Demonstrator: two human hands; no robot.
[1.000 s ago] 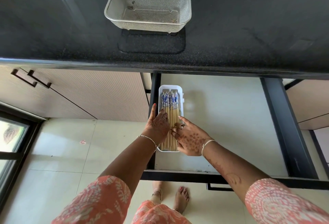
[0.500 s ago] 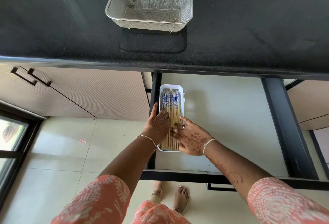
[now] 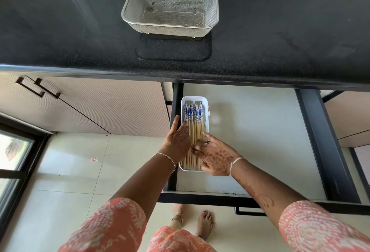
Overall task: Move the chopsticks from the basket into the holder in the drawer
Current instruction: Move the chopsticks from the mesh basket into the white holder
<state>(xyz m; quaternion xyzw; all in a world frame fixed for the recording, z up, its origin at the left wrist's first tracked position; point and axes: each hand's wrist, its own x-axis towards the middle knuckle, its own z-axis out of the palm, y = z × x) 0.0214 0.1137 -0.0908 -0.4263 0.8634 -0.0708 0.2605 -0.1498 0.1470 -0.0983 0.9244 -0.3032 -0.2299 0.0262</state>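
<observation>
Several wooden chopsticks [image 3: 195, 125] with blue-and-white patterned tops lie side by side in a white rectangular holder [image 3: 206, 103] at the left side of the open drawer [image 3: 250, 141]. My left hand [image 3: 177, 141] rests on the holder's left edge with straight fingers touching the chopsticks. My right hand [image 3: 215, 157] lies over the holder's near right part, its fingers spread on the chopsticks. The metal mesh basket [image 3: 170, 9] stands on the black counter with no chopsticks inside.
The black granite counter [image 3: 280, 41] overhangs the drawer's back. The drawer has dark side rails [image 3: 324, 141] and a pale floor. Closed cabinet doors with black handles [image 3: 38, 89] are at left. Tiled floor and my feet show below.
Both hands stay on the chopsticks in the holder; the fingers shifted only slightly. The basket and holder have not moved.
</observation>
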